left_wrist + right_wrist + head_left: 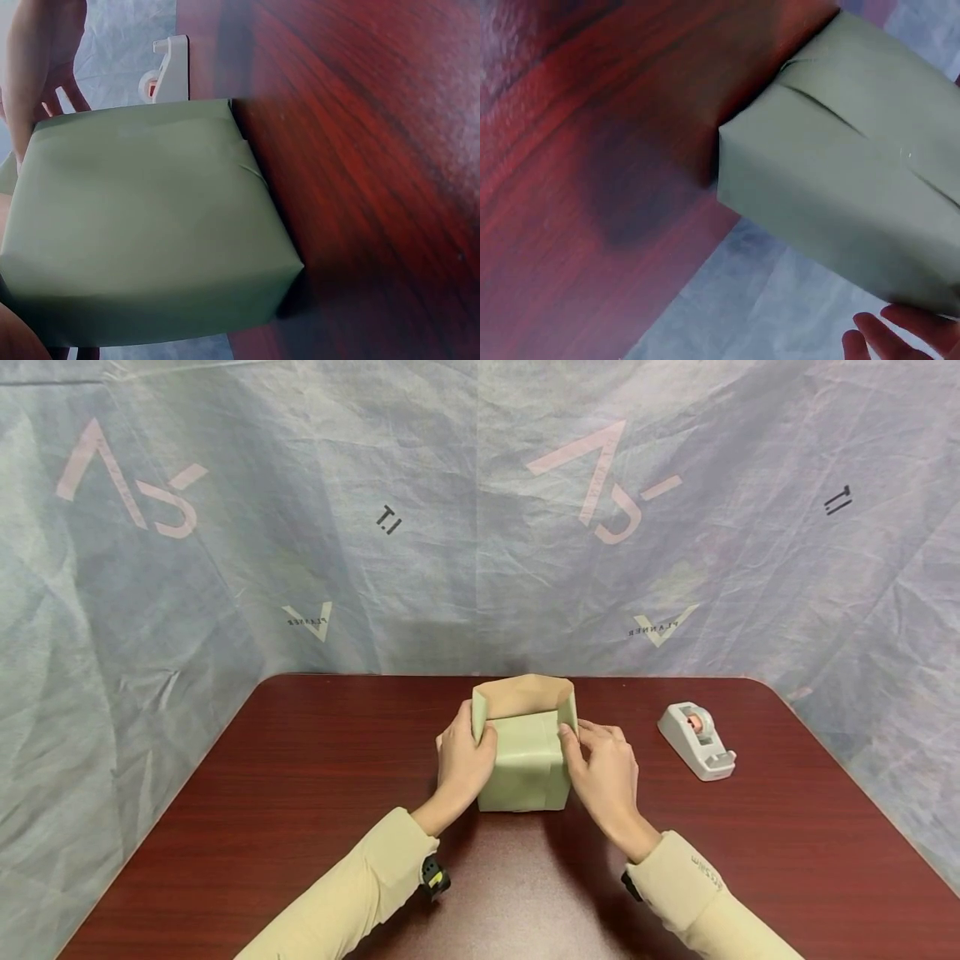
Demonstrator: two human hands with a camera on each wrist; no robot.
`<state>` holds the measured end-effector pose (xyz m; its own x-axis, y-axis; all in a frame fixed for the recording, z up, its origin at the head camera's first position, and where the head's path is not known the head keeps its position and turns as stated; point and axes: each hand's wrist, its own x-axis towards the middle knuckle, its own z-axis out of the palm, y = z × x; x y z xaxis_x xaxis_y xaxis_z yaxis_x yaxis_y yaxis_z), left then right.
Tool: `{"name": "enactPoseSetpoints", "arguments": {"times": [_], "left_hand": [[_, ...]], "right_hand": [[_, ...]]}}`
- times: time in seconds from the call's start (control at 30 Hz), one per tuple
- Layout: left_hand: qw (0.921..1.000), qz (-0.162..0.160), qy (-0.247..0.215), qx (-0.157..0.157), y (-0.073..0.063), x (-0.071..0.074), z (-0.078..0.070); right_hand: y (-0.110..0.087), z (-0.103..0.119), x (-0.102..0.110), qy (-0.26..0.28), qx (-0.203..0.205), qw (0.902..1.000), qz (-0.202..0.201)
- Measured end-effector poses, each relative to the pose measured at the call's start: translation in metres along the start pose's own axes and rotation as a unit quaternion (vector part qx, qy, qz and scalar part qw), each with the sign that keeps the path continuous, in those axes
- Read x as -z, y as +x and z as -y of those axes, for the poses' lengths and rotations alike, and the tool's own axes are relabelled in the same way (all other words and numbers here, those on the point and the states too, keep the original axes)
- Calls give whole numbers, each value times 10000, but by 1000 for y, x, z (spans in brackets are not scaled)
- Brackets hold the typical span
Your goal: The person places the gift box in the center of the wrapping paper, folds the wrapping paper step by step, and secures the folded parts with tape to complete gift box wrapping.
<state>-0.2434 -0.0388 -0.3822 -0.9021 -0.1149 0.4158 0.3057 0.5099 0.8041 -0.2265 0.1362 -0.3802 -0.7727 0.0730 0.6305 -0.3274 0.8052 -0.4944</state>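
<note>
1. The green paper package [522, 770] stands on the table [337, 752] between both hands, its far side hidden.
2. The left hand [463, 760] pinches its left edge, fingers partly hidden.
3. The right hand [606, 768] pinches its right edge.
4. The right-wrist view cuts off the package's upper end.

L hand [462, 762] gripping, R hand [607, 770] too, arms [348, 887] fwd

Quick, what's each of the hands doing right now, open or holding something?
Left hand: holding the green package by its left side.
Right hand: holding the same package by its right side.
</note>
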Motion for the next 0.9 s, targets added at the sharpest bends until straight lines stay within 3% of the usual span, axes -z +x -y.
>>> {"name": "enactPoseSetpoints", "arguments": {"times": [0.37,0.67,0.9], "left_hand": [[10000,-7,62,24,1,1,0],[9999,25,86,72,1,0,-1],[10000,0,40,72,0,0,-2]], "right_hand": [[18,0,-5,54,-265,9991,314],[30,4,-6,255,-1474,9871,572],[34,4,-9,19,-1623,9847,632]]}}
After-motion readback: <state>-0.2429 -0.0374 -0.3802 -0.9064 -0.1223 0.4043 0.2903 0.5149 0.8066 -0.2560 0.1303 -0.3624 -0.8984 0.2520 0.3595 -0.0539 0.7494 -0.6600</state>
